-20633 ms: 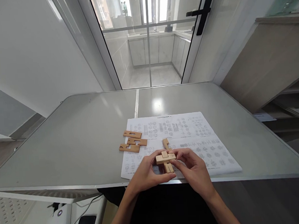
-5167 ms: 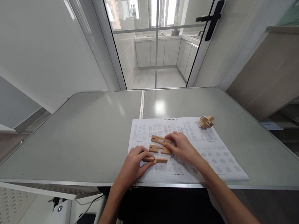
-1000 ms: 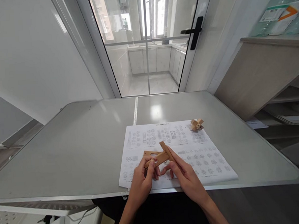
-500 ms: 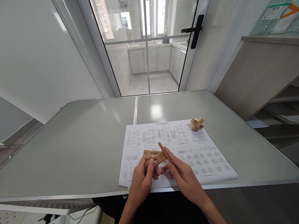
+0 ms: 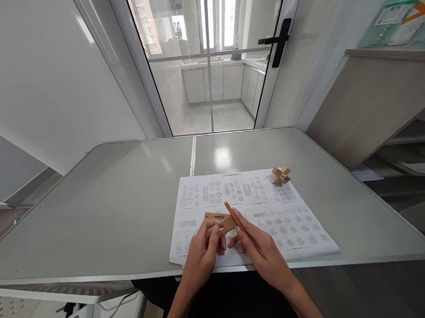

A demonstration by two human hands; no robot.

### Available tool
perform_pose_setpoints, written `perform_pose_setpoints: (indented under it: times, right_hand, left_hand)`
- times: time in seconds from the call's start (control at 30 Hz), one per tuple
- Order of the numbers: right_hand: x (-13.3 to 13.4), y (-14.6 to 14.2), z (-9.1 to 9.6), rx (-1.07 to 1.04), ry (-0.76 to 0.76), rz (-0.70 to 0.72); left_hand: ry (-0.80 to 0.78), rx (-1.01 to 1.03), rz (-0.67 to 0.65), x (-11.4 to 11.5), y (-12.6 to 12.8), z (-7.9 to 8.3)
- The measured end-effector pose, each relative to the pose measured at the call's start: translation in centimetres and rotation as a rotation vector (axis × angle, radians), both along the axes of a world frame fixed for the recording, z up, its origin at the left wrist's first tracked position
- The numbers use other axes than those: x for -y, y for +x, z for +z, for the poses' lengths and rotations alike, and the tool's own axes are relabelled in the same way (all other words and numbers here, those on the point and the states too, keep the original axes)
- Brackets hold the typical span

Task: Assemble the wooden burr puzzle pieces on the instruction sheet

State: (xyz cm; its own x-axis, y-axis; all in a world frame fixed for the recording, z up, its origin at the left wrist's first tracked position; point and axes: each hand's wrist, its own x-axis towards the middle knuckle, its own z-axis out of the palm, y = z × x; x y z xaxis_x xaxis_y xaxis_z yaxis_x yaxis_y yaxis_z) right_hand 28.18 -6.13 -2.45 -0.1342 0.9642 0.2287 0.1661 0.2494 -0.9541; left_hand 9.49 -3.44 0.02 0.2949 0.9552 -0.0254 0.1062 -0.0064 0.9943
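Between thumb and fingers, my left hand [image 5: 203,248] pinches a flat wooden puzzle piece [image 5: 228,224] with a slot in it. My right hand [image 5: 259,245] grips a second, narrower-looking wooden puzzle piece [image 5: 231,210], tilted and seen nearly edge-on. The two pieces meet or cross above the paper; whether they interlock I cannot tell. Behind my left fingers shows another slotted wooden piece [image 5: 211,215], partly hidden. Underneath lies a printed instruction sheet [image 5: 200,198] covered in small diagrams.
An assembled wooden burr puzzle [image 5: 281,175] sits on the sheet's far right corner. The grey table [image 5: 93,209] ends close to my body. Beyond it stands a glass door with a black handle [image 5: 280,42]. At right is a wooden shelf unit [image 5: 370,101] with wrapped bottles on top.
Both hands and the wooden pieces keep almost the same pose. The whole view has shifted very slightly.
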Motion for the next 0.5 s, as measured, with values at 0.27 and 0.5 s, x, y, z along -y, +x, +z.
perform_pose_setpoints:
  times: [0.27,0.5]
  right_hand:
    - [0.11,-0.11,-0.15,0.028,0.022,-0.018]
    - [0.08,-0.25,-0.36,0.049,0.009,-0.014]
  left_hand:
    - [0.002,-0.008,-0.004,-0.05,0.03,-0.06]
    - [-0.005,-0.022,-0.005,-0.05,0.06,0.18]
